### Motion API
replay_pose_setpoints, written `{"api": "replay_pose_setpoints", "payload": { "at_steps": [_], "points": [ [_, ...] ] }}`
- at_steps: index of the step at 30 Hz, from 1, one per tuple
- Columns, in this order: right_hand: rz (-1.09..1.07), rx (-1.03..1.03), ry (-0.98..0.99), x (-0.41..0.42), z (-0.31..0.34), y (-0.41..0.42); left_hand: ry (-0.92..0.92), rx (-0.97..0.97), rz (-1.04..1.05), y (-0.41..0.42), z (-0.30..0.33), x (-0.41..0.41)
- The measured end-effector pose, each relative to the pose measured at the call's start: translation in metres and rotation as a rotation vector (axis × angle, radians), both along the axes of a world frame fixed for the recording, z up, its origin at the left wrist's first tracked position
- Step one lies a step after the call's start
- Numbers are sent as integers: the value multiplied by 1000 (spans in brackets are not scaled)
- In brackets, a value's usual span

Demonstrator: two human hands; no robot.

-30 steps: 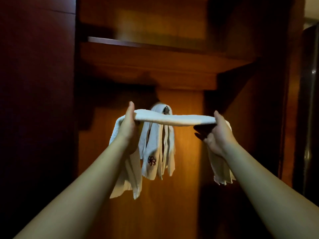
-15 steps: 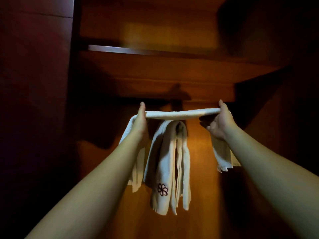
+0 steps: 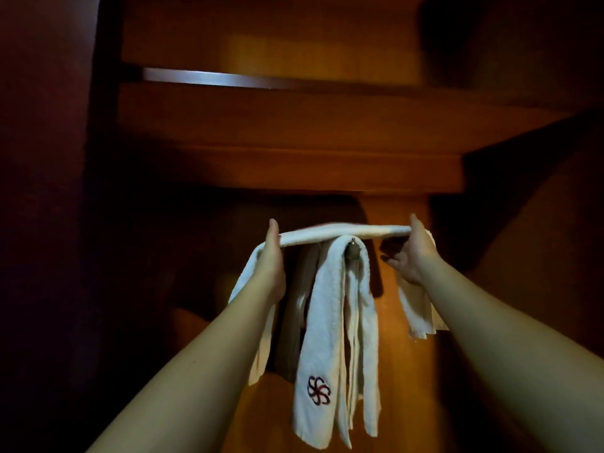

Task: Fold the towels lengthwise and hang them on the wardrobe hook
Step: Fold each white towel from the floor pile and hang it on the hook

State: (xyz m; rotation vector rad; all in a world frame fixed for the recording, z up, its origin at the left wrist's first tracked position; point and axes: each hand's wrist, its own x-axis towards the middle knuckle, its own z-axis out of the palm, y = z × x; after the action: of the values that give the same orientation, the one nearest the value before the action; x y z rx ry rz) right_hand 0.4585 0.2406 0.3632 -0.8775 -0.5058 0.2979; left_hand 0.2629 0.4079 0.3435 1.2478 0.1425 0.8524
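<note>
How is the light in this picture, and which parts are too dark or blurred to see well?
Head view: dim warm light falls on the wardrobe back panel and the hanging towels; the left side is nearly black; the held towel is slightly blurred; the hands cast shadows; the shelf edge glints.

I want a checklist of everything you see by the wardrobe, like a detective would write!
Surface: wooden wardrobe back panel, lit orange, with a shelf above.
Job's things: folded towel stretched level just above the hook; hung towels already draped there, one with a flower logo.
Clutter: nothing seen.
Hands: left hand grips the folded towel's left part; right hand holds its right part; both ends dangle.
Cables: nothing seen.
Surroundings: dark wardrobe sides, details too dim to tell.
</note>
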Motion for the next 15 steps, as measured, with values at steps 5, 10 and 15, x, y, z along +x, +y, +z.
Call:
{"api": "replay_pose_setpoints", "payload": {
  "at_steps": [5,10,15],
  "points": [
    [-206,-190,37,-4,-32,-2,14,-16,21,-6,-25,8],
    [-243,-299,3,-11,-73,5,117,-48,1,-19,-56,18],
    [-177,-285,15,-31,-96,16,155,-93,-62,-46,-75,32]
  ]
}}
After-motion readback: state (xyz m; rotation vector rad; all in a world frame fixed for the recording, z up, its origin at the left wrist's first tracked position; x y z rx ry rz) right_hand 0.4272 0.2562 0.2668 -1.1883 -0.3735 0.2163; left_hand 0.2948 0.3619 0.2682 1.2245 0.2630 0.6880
